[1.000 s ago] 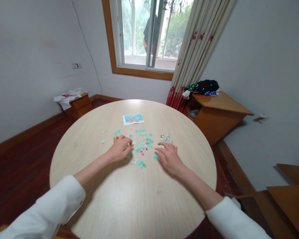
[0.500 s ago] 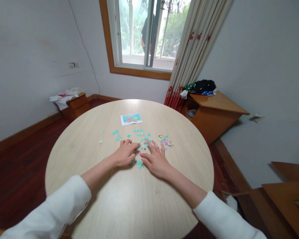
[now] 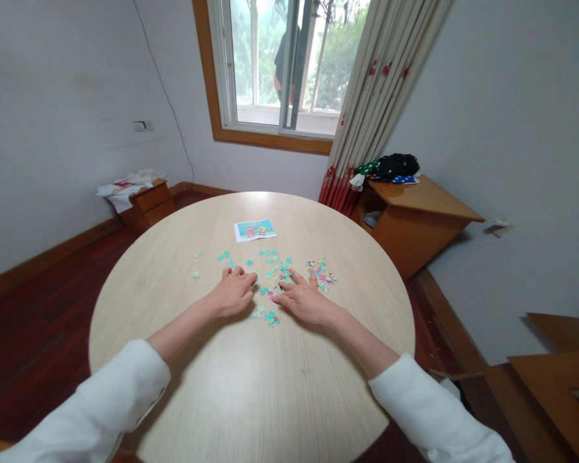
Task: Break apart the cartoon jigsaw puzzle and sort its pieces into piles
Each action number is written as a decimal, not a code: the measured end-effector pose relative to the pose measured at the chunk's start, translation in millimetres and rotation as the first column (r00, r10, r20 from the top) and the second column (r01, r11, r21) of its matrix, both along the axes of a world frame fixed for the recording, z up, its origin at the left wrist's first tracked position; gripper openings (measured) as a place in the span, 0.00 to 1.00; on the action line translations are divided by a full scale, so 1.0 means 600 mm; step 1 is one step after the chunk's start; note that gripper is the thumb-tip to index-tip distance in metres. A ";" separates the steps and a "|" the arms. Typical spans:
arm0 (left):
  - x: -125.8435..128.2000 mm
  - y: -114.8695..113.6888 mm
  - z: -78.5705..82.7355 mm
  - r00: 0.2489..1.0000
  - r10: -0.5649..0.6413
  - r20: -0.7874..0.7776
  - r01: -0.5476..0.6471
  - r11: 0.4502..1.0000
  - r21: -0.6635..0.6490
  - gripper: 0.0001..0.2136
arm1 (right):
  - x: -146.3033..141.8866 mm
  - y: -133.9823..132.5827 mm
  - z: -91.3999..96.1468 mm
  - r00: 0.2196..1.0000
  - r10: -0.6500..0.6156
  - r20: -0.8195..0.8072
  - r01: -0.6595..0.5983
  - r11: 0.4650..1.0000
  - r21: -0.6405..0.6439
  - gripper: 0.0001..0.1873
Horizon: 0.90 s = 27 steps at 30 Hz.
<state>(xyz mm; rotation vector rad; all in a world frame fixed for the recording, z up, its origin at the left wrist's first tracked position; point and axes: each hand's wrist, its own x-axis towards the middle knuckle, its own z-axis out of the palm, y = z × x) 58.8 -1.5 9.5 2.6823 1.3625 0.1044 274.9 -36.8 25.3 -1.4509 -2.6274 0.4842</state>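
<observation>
My left hand [image 3: 234, 292] hovers or rests low over the table, fingers bent, with a gap between thumb and index finger and nothing visible in it. Beside its fingertips lie turquoise jigsaw pieces [image 3: 264, 291]. My right hand [image 3: 306, 301] has its fingers spread over the central pile of pieces, its thumb at a pink piece [image 3: 272, 295] and its fingertips hiding part of the pile. Nearer me, between the hands, sits a small cluster of pieces [image 3: 272, 318]. Beyond the hands lies a picture sheet [image 3: 255, 230] with two cartoon figures on turquoise.
All this lies on a round pale wooden table [image 3: 251, 399]. Multicoloured pieces [image 3: 323, 276] form a group at right; two pale ones [image 3: 196, 274] sit apart at left. Behind stand a wooden cabinet [image 3: 424, 199] with cloths on top and a curtain [image 3: 367, 96]. A person is visible beyond the window.
My left hand has drawn back to the left, uncovering turquoise and pale pieces in the middle. My right hand has shifted slightly, its fingers still spread over the pile.
</observation>
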 end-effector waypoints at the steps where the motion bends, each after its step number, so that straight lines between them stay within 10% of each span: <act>1: -0.011 0.000 0.001 1.000 0.017 -0.013 -0.018 1.000 -0.006 0.11 | 0.003 -0.001 0.001 1.000 -0.001 0.008 0.001 1.000 -0.008 0.25; 11: -0.119 -0.101 0.005 0.991 0.132 -0.022 -0.133 0.991 -0.021 0.20 | 0.022 -0.058 -0.024 0.980 -0.171 0.103 0.174 0.985 -0.022 0.23; 17: -0.062 -0.169 0.000 0.976 0.190 -0.104 -0.186 0.982 0.040 0.25 | 0.002 -0.079 -0.014 0.979 -0.152 0.133 0.157 0.987 -0.031 0.25; 27: 0.000 -0.171 0.008 0.964 0.208 -0.168 -0.209 0.978 0.008 0.25 | -0.008 -0.070 -0.014 0.980 -0.173 0.100 0.175 0.985 -0.004 0.23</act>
